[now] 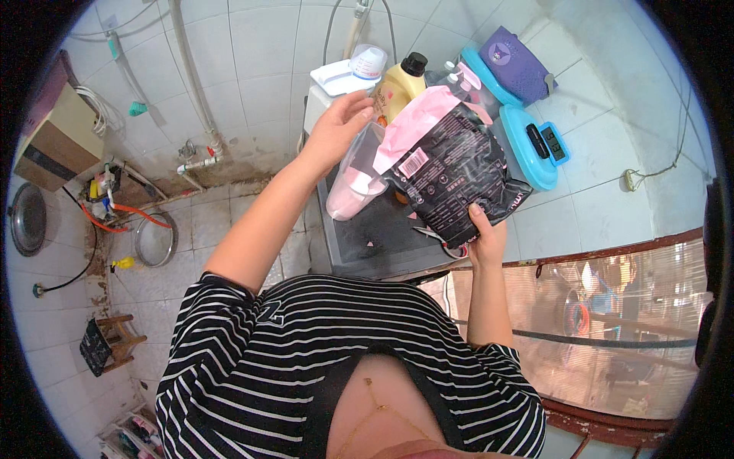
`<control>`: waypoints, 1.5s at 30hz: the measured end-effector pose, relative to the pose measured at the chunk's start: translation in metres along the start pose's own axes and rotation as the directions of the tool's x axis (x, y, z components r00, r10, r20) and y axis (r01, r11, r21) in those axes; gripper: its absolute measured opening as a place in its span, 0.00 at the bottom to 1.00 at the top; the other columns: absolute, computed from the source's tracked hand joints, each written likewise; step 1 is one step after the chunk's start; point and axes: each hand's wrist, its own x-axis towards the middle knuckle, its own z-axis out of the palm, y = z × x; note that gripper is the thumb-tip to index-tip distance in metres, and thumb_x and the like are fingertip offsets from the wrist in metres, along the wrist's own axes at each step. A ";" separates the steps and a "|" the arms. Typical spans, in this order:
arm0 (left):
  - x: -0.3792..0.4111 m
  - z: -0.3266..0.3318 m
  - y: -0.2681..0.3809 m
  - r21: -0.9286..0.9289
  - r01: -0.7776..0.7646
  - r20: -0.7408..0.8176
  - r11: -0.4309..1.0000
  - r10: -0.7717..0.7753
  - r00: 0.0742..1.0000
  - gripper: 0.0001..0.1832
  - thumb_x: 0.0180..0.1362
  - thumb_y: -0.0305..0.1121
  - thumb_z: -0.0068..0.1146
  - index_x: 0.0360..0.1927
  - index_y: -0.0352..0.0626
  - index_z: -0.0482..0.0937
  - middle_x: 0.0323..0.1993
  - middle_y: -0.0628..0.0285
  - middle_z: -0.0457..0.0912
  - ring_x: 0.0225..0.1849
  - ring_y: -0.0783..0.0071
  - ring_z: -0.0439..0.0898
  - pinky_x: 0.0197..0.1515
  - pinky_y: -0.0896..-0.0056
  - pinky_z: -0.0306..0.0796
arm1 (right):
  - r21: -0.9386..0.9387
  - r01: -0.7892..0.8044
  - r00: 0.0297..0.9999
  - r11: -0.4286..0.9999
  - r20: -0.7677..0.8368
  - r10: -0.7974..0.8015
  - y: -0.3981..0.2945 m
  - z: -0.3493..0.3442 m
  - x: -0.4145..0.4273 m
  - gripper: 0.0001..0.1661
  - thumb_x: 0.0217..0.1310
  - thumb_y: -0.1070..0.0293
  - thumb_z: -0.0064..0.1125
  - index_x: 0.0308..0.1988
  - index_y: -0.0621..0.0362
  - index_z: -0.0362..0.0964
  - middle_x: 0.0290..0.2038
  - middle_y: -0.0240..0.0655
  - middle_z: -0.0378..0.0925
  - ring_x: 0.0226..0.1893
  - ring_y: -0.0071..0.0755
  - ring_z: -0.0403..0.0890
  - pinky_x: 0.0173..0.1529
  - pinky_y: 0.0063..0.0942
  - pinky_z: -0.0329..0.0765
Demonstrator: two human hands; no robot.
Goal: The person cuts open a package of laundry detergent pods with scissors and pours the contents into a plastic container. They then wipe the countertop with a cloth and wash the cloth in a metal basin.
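A black plastic pouch (453,166) with a torn pink upper edge is held by my right hand (487,232) at its lower corner. Its printed side faces me, and its pink mouth leans over a tall clear plastic container (351,198) with pink powder inside. Beside that container's rim is my left hand (344,123), empty, thumb and fingers apart; whether it touches the rim is unclear. Scissors (456,249) with red handles lie partly hidden under the pouch. The dark tabletop (367,252) carries small pink scraps.
Behind the container stand a yellow bottle (398,86) with a black cap and a white scale (338,77) bearing a measuring cup (368,60). Pump bottles (464,80), a blue-lidded box (524,143), a digital timer (554,143) and a purple basket (513,63) crowd the wall side.
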 end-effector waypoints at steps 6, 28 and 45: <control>0.014 0.012 -0.022 -0.077 0.056 0.085 0.995 -0.049 0.995 0.25 0.70 0.39 0.48 0.66 0.37 0.65 0.60 0.59 0.76 0.60 0.72 0.72 0.64 0.69 0.62 | -0.236 0.005 0.998 0.972 0.067 0.012 -0.018 0.001 0.019 0.31 0.49 0.73 0.72 0.53 0.65 0.69 0.44 0.37 0.79 0.42 0.32 0.79 0.50 0.31 0.76; 0.003 0.012 -0.033 -0.112 0.040 -0.061 0.993 -0.047 0.997 0.15 0.68 0.32 0.50 0.54 0.34 0.75 0.44 0.63 0.82 0.45 0.79 0.76 0.53 0.74 0.69 | -0.580 0.160 0.961 0.799 0.276 0.008 -0.059 0.022 0.060 0.33 0.44 0.61 0.77 0.48 0.66 0.72 0.43 0.38 0.81 0.43 0.29 0.80 0.51 0.30 0.75; -0.007 0.005 -0.034 -0.079 -0.021 -0.204 0.997 0.005 0.979 0.11 0.67 0.34 0.54 0.47 0.38 0.77 0.37 0.68 0.80 0.39 0.80 0.77 0.48 0.77 0.70 | -0.684 0.298 0.873 0.665 0.477 0.099 -0.087 0.043 0.091 0.34 0.45 0.59 0.77 0.50 0.64 0.73 0.43 0.36 0.81 0.42 0.29 0.80 0.50 0.29 0.76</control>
